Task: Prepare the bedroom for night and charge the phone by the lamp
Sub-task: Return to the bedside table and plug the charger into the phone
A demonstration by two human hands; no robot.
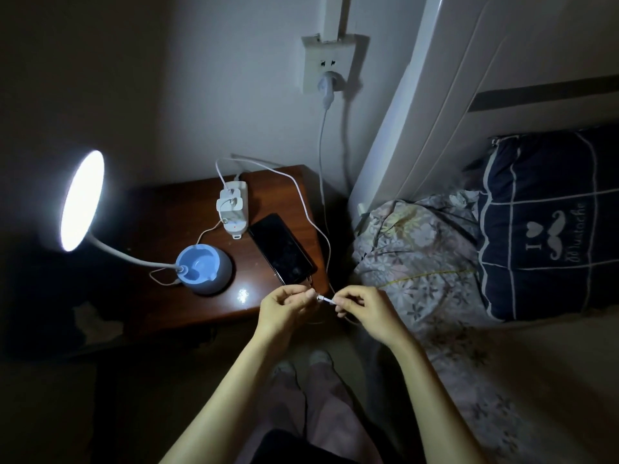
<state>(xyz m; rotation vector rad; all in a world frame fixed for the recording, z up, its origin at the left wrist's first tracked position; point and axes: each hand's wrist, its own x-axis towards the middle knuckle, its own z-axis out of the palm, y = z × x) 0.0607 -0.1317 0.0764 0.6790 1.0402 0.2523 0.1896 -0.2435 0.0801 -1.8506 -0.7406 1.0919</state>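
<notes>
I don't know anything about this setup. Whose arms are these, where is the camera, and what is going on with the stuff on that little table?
There is no machine here: these are a person's two bare arms, and the single camera sits on their head, looking forward and down. That is why the arms reach in from the bottom and the room looks bent at the edges.

The dark wooden nightstand stands beside a bed. On it are a lit lamp with a round blue base, a white power strip with plugs in it, and a phone lying flat with a dark screen.

The left hand and right hand are close together just off the table's near corner. The right fingers pinch the end of a white cable; the left ones meet its tip. It does not look plugged into the phone yet.
</notes>
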